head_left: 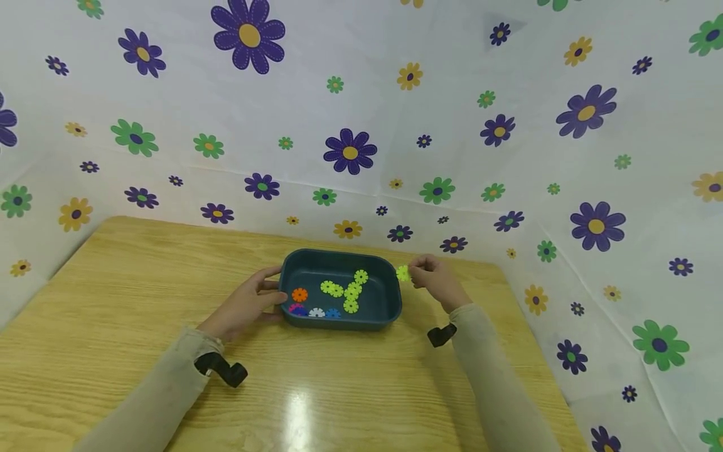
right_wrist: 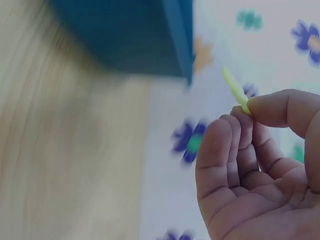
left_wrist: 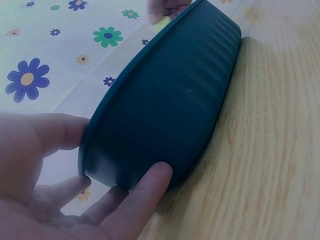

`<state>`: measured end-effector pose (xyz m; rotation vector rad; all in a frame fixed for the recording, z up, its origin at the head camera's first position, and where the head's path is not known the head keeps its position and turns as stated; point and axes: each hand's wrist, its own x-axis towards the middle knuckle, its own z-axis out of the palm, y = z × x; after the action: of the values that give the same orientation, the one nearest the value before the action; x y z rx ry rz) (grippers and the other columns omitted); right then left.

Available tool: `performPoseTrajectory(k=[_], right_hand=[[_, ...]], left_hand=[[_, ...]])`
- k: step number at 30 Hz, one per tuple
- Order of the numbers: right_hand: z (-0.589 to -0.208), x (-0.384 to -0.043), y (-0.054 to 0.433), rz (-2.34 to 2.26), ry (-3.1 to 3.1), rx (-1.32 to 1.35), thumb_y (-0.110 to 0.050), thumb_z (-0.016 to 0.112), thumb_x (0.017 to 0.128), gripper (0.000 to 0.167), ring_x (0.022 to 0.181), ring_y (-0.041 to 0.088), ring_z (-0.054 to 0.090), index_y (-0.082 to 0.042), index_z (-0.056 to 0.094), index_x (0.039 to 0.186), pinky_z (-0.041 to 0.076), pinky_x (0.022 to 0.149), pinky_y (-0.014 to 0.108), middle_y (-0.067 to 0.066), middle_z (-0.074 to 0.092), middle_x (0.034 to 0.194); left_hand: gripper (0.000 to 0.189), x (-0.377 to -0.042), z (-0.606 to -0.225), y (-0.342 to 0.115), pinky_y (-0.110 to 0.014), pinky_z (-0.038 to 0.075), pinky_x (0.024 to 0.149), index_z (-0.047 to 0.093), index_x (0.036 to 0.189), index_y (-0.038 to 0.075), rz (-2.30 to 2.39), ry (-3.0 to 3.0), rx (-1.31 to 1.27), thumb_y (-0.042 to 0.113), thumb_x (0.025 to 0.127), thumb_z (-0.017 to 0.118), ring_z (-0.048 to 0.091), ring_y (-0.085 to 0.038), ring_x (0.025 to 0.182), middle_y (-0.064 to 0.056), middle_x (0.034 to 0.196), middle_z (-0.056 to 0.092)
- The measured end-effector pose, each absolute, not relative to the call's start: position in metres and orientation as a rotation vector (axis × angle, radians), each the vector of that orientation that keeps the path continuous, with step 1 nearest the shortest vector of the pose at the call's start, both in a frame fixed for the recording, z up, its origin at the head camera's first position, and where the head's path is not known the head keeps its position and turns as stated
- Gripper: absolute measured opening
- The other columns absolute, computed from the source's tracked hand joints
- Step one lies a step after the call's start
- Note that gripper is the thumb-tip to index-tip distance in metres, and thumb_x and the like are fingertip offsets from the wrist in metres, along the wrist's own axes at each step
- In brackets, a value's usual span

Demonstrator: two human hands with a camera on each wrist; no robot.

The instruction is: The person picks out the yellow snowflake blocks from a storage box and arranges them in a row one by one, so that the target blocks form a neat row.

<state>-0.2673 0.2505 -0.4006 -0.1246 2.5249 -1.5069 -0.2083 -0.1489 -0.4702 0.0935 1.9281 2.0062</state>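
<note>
In the head view, a dark teal plastic tub (head_left: 339, 324) stands on the wooden table. My left hand (head_left: 248, 304) holds its left end; in the left wrist view the thumb is at the rim and other fingers touch the outer wall. Just outside the tub's right end, my right hand (head_left: 435, 279) pinches a yellow-green notched disc (right_wrist: 236, 89) between thumb and fingertips. Inside the tub lie several joined yellow-green discs (head_left: 353, 290), an orange disc (head_left: 299, 294), a white disc (head_left: 317, 312) and a blue disc (head_left: 333, 313). Pink and dark blue discs partly hide behind the near wall.
A white sheet with printed flowers (head_left: 350, 152) rises behind the table (head_left: 237, 402) and along its sides. Each wrist wears a black strap mount (head_left: 223, 369). Light reflects off the tabletop near the front.
</note>
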Motion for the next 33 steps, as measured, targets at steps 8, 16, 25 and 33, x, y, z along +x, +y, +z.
performPoseTrajectory(k=[8, 16, 25, 33], right_hand=[[-0.436, -0.275, 0.286, -1.382, 2.588, 0.049, -0.016, 0.06, 0.104, 0.022, 0.093, 0.021, 0.064, 0.004, 0.066, 0.113, 0.059, 0.084, 0.032, 0.014, 0.068, 0.11], [-0.456, -0.278, 0.283, -1.275, 2.616, 0.091, -0.014, 0.063, 0.103, 0.017, 0.083, 0.018, 0.06, 0.001, 0.069, 0.108, 0.055, 0.073, 0.027, 0.009, 0.068, 0.1], [-0.463, -0.279, 0.279, -1.047, 2.733, 0.11, -0.016, 0.065, 0.1, 0.011, 0.082, 0.019, 0.06, -0.005, 0.07, 0.1, 0.051, 0.072, 0.028, 0.008, 0.069, 0.098], [-0.465, -0.28, 0.279, -1.023, 2.758, 0.077, -0.017, 0.066, 0.099, 0.013, 0.08, 0.019, 0.061, -0.005, 0.07, 0.099, 0.052, 0.072, 0.029, 0.008, 0.07, 0.098]], left_hand=[[0.074, -0.208, -0.469, -0.149, -0.053, 0.059, 0.094, 0.021, 0.165, 0.012, 2.006, 1.929, 0.085, 0.007, 0.103, 0.061, 0.054, -0.046, 0.128, -0.031, 0.152, 0.036], [0.072, -0.208, -0.469, -0.149, -0.051, 0.059, 0.094, 0.024, 0.164, 0.012, 1.993, 1.944, 0.078, 0.007, 0.103, 0.062, 0.054, -0.044, 0.13, -0.03, 0.153, 0.038], [0.071, -0.208, -0.469, -0.148, -0.052, 0.059, 0.094, 0.024, 0.164, 0.012, 1.994, 1.943, 0.084, 0.006, 0.104, 0.06, 0.053, -0.045, 0.13, -0.031, 0.153, 0.037], [0.07, -0.207, -0.469, -0.148, -0.051, 0.059, 0.094, 0.025, 0.164, 0.012, 1.982, 1.964, 0.076, 0.007, 0.104, 0.061, 0.057, -0.042, 0.126, -0.03, 0.152, 0.038]])
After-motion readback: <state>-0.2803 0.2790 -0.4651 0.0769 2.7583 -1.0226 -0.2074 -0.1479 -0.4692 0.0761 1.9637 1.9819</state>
